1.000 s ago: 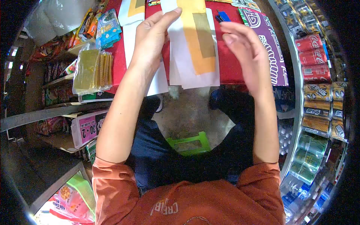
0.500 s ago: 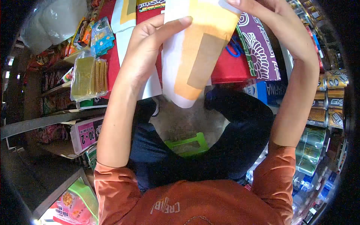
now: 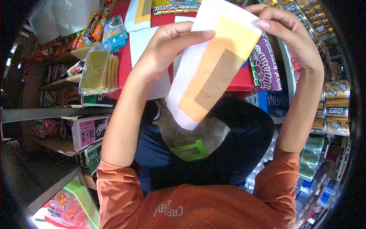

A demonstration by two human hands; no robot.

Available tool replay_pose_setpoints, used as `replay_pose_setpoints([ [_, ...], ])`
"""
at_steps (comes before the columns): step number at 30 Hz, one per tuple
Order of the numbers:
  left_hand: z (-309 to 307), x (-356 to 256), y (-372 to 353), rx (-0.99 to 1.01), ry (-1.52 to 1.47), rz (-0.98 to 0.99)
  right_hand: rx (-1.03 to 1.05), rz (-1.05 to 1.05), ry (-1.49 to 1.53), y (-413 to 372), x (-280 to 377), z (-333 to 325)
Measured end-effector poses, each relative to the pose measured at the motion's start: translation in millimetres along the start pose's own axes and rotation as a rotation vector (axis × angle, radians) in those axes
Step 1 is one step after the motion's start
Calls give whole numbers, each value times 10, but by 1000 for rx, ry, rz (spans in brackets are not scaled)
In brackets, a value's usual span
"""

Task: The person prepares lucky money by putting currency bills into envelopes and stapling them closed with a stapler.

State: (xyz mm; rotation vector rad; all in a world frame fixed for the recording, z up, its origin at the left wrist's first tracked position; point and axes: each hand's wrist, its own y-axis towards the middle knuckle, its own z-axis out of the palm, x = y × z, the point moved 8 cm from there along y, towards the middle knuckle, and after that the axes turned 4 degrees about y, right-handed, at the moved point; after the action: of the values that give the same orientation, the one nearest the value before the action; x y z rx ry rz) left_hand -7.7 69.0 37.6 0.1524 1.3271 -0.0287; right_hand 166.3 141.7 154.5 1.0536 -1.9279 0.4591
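L hand (image 3: 167,45) & R hand (image 3: 291,34) pinch white-orange envelope (image 3: 211,70) — top corner cut off.

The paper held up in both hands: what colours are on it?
The paper is white with an orange panel and a brown strip; the head view shows it.

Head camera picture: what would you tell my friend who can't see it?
Two hands hold up a white sheet with an orange panel and a brown strip, the left hand at its left edge, the right hand at its top corner. Beyond it is a red table; drink cans line the right side.
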Motion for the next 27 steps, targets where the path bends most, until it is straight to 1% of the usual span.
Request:
replay_pose_setpoints([
  [1, -6, 15, 0, 5, -7, -14, -22, 2, 41, -6, -10, -2],
  [2, -16, 10, 2, 11, 1, -6, -50, 11, 14, -41, -40, -35],
  [5, -47, 1, 6, 1, 23, 17, -186, -68, -2, -76, -102, -62],
  [6, -59, -3, 6, -21, 31, 25, -208, -47, 44, -93, -165, -44],
  [7, -70, -5, 4, -42, 40, 31, -278, 45, 83, -133, -301, -60],
  [10, -93, 29, 6, -134, -39, 42, -529, -34, 214, -181, -269, 184],
  [13, -135, 52, 15, -195, -23, 68, -626, 20, 390, -252, -490, 346],
  [14, -137, 43, 23, -204, -9, 96, -655, 67, 417, -264, -632, 418],
  [15, -133, 39, 28, -212, 5, 122, -633, 118, 456, -261, -682, 524],
  [17, -124, 22, 27, -228, 25, 155, -608, 145, 447, -222, -808, 660],
  [20, -88, 10, 20, -259, 23, 196, -540, 126, 592, -190, -902, 794],
  [22, -70, -18, 17, -296, 7, 258, -562, 98, 593, -200, -892, 769],
  [27, -69, 21, 19, -330, 11, 212, -558, 71, 595, -251, -948, 730],
])
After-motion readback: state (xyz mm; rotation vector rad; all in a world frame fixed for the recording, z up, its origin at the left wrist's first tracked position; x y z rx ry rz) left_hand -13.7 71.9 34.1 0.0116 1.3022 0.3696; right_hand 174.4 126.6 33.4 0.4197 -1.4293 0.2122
